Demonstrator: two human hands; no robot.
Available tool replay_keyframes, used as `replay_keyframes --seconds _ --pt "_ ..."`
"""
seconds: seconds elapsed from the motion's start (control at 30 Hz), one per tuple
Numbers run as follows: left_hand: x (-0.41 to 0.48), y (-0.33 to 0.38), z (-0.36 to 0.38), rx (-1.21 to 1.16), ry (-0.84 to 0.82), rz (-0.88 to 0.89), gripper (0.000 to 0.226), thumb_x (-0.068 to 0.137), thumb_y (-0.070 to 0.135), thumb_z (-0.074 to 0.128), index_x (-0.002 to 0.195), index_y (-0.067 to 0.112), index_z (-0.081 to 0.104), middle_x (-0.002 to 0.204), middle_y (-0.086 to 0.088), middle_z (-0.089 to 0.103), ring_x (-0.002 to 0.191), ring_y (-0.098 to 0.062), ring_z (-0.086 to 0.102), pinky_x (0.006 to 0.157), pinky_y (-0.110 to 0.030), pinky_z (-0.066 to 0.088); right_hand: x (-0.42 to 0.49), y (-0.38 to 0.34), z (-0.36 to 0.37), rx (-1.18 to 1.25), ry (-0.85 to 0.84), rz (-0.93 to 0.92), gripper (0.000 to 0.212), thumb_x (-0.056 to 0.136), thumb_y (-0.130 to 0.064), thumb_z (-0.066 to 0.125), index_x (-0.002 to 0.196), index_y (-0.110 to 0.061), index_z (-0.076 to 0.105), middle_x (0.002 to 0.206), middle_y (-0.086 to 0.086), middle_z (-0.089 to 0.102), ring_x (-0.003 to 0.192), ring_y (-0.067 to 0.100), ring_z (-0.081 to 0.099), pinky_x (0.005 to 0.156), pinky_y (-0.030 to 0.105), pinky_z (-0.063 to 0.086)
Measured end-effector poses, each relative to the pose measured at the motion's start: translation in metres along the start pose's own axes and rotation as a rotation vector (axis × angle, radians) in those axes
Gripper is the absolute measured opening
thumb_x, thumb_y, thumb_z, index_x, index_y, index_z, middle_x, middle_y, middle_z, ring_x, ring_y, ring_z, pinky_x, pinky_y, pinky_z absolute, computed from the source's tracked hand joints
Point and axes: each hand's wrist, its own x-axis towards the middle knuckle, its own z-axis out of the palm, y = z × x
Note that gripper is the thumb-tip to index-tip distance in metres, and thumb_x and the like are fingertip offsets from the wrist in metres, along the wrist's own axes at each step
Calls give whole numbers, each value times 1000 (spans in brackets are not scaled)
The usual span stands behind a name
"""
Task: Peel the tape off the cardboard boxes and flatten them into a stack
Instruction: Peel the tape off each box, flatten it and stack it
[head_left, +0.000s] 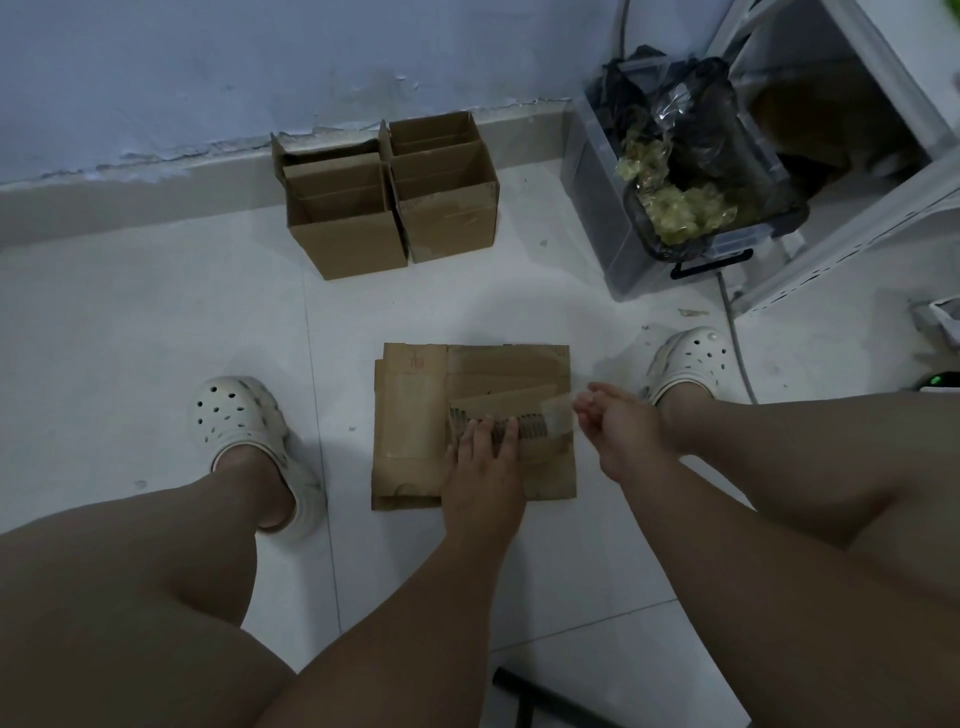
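A stack of flattened cardboard boxes (415, 415) lies on the white floor between my feet. My left hand (483, 467) presses flat on the top piece, fingers straight, over a printed strip. My right hand (618, 421) pinches the end of a clear tape strip (558, 413) at the stack's right edge; the strip runs left to the cardboard. Two open, upright cardboard boxes (353, 218) (447, 192) stand side by side against the wall behind.
A clear plastic bin (613, 218) lined with a black bag holds crumpled tape wads at the right. Behind it stands a white shelf frame (883, 171). My feet in white clogs (239, 421) (685, 364) flank the stack. A cable (737, 353) runs along the floor at right.
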Motion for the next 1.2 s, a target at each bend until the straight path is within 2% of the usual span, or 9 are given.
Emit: replay_keyframes --seconds 0.13,0.23,0.33,0.57,0.7,0.8,0.9,1.03,1.2 --pt "1 -2 5 -10 -54 3 60 94 19 42 150 22 22 154 -13 27 143 -30 20 114 -47 18 16 -14 -10 271 103 29 25 99 -1 29 98 -1 54 99 15 55 82 26 62 68 23 55" --pt "3 -2 5 6 -89 0 62 95 23 39 152 24 14 156 -10 20 144 -26 14 115 -45 14 11 -12 -7 -344 110 -226 40 87 1 48 123 -12 54 94 4 58 70 14 55 58 21 47" --pt "2 -2 4 -25 -78 -10 63 93 22 44 151 23 19 155 -11 23 143 -28 17 115 -46 17 -3 2 -4 -939 -58 -437 57 84 -13 55 136 -30 40 115 2 40 89 15 48 73 26 40" --pt "2 -3 6 -22 -99 11 63 94 21 43 151 25 17 156 -10 20 145 -27 13 115 -46 15 -4 12 -3 -1242 -69 -414 47 87 -19 64 132 -14 50 127 9 25 106 25 51 98 31 47" --pt "3 -2 8 -31 -97 -6 63 94 21 41 151 26 15 157 -9 18 145 -25 11 115 -45 15 2 7 -6 -1359 16 -406 24 92 -13 55 115 -11 61 127 12 47 108 26 54 92 27 41" --pt "2 -1 9 -16 -114 -12 65 94 21 39 152 28 11 158 -7 13 146 -23 7 115 -44 14 -2 3 -1 -1427 2 -410 20 95 -11 43 92 -16 62 108 5 61 102 23 51 61 14 22" --pt "4 -3 9 -16 -118 -11 66 93 22 40 152 28 11 158 -7 13 146 -23 7 115 -43 13 1 5 -2 -1366 6 -360 25 93 -15 46 72 -11 58 98 17 57 108 29 44 63 23 29" --pt "5 -2 8 -14 -138 -14 68 93 23 42 152 28 9 158 -7 12 146 -24 6 115 -44 14 3 9 -1 -914 -22 -278 33 85 -18 61 118 -12 64 122 11 54 120 27 45 96 34 46" --pt "7 -1 8 -28 -139 -31 69 92 22 42 152 28 8 158 -7 10 146 -24 5 114 -44 15 9 -9 -8 -254 69 -40 7 88 -10 51 86 -14 56 82 4 53 70 16 55 65 30 50"
